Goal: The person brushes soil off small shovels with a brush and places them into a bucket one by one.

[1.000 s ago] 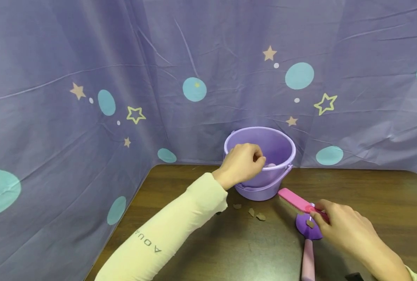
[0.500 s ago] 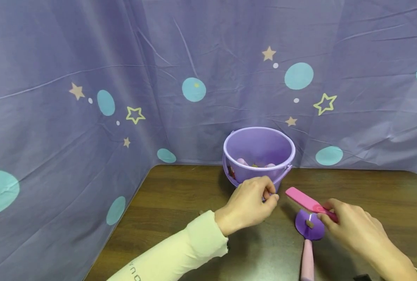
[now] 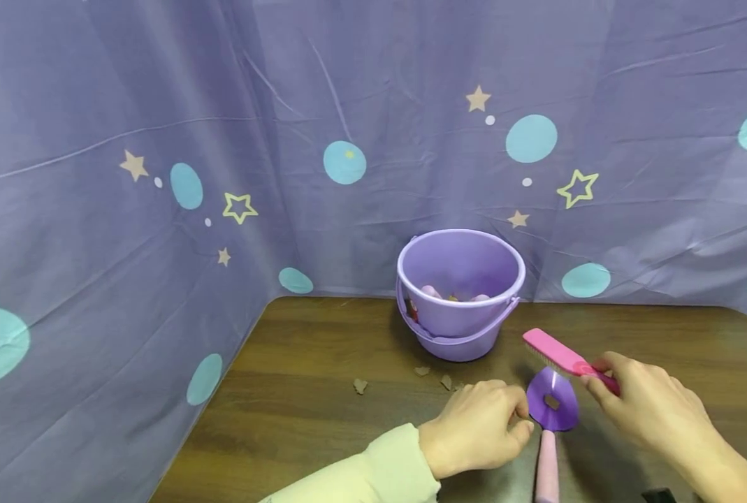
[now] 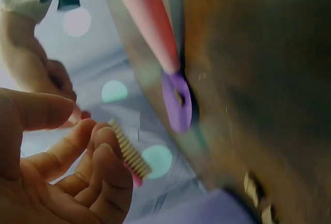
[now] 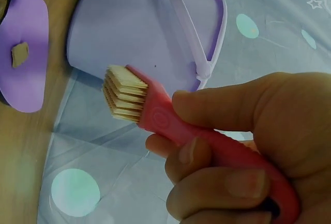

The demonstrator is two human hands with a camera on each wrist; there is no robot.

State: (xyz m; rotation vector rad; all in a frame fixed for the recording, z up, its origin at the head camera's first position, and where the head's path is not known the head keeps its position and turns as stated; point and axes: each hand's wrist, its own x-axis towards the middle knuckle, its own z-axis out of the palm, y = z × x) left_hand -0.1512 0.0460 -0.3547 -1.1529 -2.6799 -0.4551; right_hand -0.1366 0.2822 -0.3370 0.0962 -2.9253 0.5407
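Observation:
My right hand (image 3: 646,402) grips the handle of a pink brush (image 3: 555,353), its pale bristles facing down above the table. Under the brush lies a small purple shovel (image 3: 564,411) with a light pink handle, and a brown flake (image 5: 20,54) rests on its blade. My left hand (image 3: 479,426) hovers just left of the shovel. Its fingers are loosely bent, and nothing shows between them in the left wrist view. Farther back stands a purple bucket (image 3: 461,325) with its handle hanging down in front. Pinkish things show inside it, only partly visible over the rim.
Several brown flakes (image 3: 360,385) lie on the wooden table (image 3: 310,335) in front and to the left of the bucket. A purple curtain (image 3: 379,209) with stars and dots hangs behind and along the left side.
My left hand has come from over the bucket's rim down toward the front, beside the shovel. My right hand has shifted slightly right with the brush. The shovel and bucket stay in place.

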